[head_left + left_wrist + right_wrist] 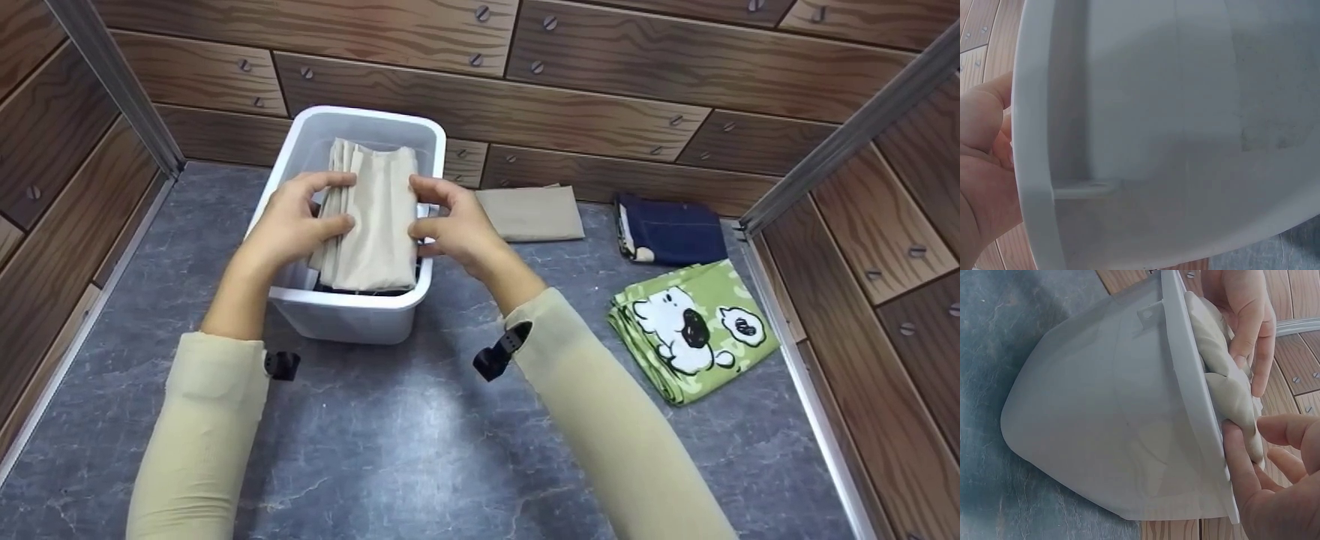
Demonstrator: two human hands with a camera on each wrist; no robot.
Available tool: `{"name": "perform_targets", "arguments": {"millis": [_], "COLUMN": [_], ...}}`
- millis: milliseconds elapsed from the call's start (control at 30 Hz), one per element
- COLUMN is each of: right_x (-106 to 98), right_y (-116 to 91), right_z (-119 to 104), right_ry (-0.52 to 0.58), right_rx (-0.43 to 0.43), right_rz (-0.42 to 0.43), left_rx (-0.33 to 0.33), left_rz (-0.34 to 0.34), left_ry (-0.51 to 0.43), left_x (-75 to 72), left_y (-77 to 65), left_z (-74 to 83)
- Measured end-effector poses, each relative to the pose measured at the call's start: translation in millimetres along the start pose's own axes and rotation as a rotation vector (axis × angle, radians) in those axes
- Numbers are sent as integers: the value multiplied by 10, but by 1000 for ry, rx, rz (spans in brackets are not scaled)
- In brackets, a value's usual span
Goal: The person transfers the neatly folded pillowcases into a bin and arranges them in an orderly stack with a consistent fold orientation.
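Note:
A folded beige cloth lies lengthwise at the mouth of a white plastic bin, its pleated layers showing along the left side. My left hand grips the cloth's left edge, thumb nearer me and fingers farther up. On the opposite edge, my right hand holds the cloth between thumb and fingers. From the right wrist view, the cloth bulges just above the bin's rim. In the left wrist view, the bin wall hides the cloth and part of my left hand. Something dark shows under the cloth's near end.
Another folded beige cloth lies on the grey floor right of the bin. Farther right are a folded navy cloth and a green cloth with a white dog print. Wood-patterned panels enclose the floor at the back and sides.

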State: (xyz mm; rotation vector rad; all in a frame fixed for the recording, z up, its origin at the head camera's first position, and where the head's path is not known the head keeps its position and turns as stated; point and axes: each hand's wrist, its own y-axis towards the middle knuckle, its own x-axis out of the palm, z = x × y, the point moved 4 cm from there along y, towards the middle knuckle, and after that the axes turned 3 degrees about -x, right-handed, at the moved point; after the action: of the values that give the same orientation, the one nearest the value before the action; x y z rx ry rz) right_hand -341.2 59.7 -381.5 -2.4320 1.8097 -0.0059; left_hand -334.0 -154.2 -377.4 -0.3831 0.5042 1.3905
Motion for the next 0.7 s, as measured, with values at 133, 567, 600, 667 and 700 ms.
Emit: {"name": "perform_targets", "arguments": {"millis": [133, 567, 600, 667, 700], "right_x": [-3, -19, -20, -21, -22], "right_y": [2, -8, -8, -10, -10], "right_z": [-6, -14, -13, -15, -18], "right_ry": [-6, -17, -20, -21, -22], "right_rx": [1, -2, -1, -2, -4], "right_rz": [1, 1, 2, 0, 0], "left_rx": [8, -11, -13, -18, -19], "left_rz": [7, -14, -17, -19, -20], "left_ry": [3, -23, -26, -29, -31], "left_x": [0, 18, 20, 22, 24], "left_y": [10, 9, 8, 10, 12], "left_z": [-4, -21, -23, -25, -25]}}
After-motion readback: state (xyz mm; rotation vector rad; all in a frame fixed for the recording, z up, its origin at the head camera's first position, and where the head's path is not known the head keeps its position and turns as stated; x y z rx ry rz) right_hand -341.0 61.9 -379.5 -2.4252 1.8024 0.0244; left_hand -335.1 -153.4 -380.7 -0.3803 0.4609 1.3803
